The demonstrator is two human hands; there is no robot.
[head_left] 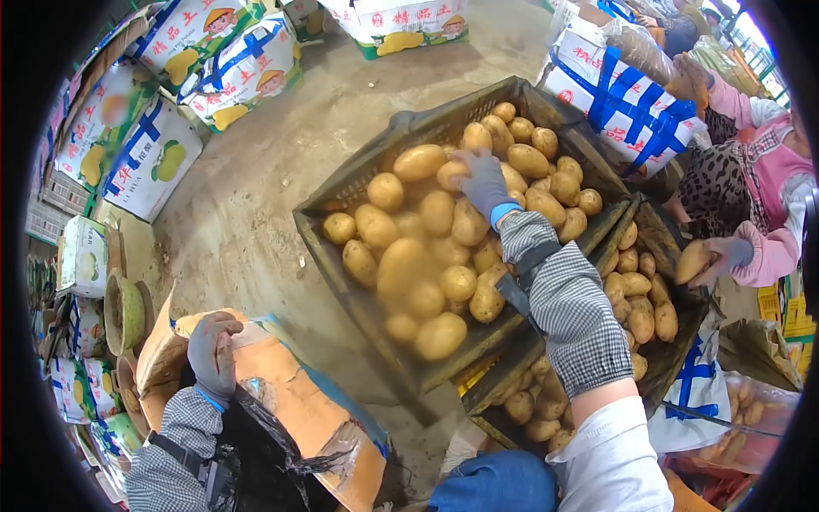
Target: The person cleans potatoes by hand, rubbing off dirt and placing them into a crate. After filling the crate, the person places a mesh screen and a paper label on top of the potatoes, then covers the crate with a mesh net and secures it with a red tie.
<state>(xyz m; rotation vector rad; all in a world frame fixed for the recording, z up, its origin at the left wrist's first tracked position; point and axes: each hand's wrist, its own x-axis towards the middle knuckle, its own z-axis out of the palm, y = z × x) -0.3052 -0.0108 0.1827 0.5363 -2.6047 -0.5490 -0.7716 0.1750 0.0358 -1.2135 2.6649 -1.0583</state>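
Observation:
My right hand (482, 177), in a grey glove, reaches into a large dark crate (341, 282) full of potatoes (439, 337). Its fingers are closed on a potato (453, 175) near the crate's middle. My left hand (213, 352), also gloved in grey, is at the lower left on the edge of an open cardboard box (333, 418). The fingers of that hand are curled over the flap beside a black plastic liner (264, 444). Part of the crate's lower left is blurred.
White printed cartons (153, 162) stand along the left and top. A taped carton (618, 102) is behind the crate. At right, a co-worker's gloved hand (725, 256) holds a potato above a smaller crate (640, 299). Another potato crate (533, 410) stands below my right arm.

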